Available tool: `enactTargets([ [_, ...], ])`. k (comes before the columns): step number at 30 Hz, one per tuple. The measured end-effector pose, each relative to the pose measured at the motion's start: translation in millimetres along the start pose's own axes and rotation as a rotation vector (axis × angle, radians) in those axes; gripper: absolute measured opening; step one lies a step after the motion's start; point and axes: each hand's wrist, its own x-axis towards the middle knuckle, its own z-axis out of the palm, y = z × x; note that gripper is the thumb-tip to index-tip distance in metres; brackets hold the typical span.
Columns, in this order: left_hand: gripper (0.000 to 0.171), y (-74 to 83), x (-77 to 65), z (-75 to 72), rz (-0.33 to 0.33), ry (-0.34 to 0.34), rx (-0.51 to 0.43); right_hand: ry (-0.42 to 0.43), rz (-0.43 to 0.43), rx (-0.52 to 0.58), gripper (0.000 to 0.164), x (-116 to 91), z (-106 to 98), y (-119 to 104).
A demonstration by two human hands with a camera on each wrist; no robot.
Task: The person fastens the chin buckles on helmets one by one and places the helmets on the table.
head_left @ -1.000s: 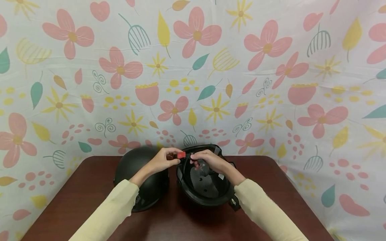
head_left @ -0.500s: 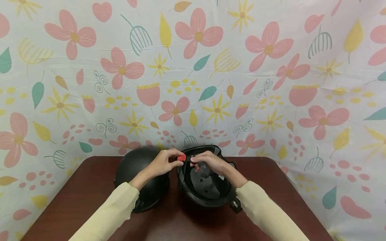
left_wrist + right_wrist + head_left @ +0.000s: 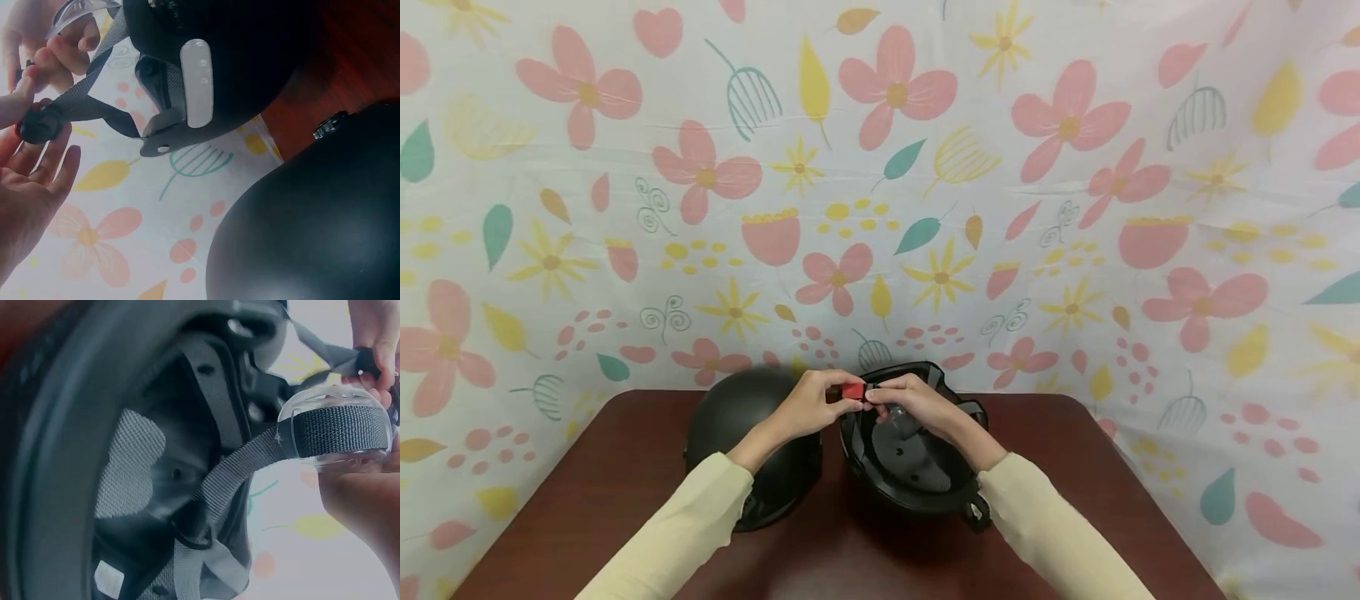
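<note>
One red buckle (image 3: 852,391) points its long axis toward three o'clock, near ten o'clock of the upturned helmet (image 3: 917,462). The left hand (image 3: 808,405) pinches it; the right hand (image 3: 921,404) pinches the black strap end (image 3: 870,388).

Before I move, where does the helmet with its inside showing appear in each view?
Head: the open helmet, right of centre, in the lower half.
Left wrist: the open helmet, top middle, outer shell showing.
Right wrist: the open helmet, filling the left side, inside showing.
Shared landmark: the floral sheet, in every background.
</note>
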Motion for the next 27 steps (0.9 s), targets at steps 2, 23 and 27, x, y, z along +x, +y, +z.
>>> enactTargets([
  [2,0.026,-0.4,0.2,1.7,0.007,0.001,0.001,-0.005,-0.011,-0.024,0.029,-2.0,-1.3,0.0],
  [23,0.028,-3.7,-3.1,7.3,0.000,0.015,-0.028,0.029,0.000,-0.080,0.031,-13.5,-2.1,2.7],
  [27,0.030,-4.5,-3.3,6.9,-0.015,0.019,-0.053,0.043,0.008,-0.096,0.032,-13.3,-2.1,3.4],
])
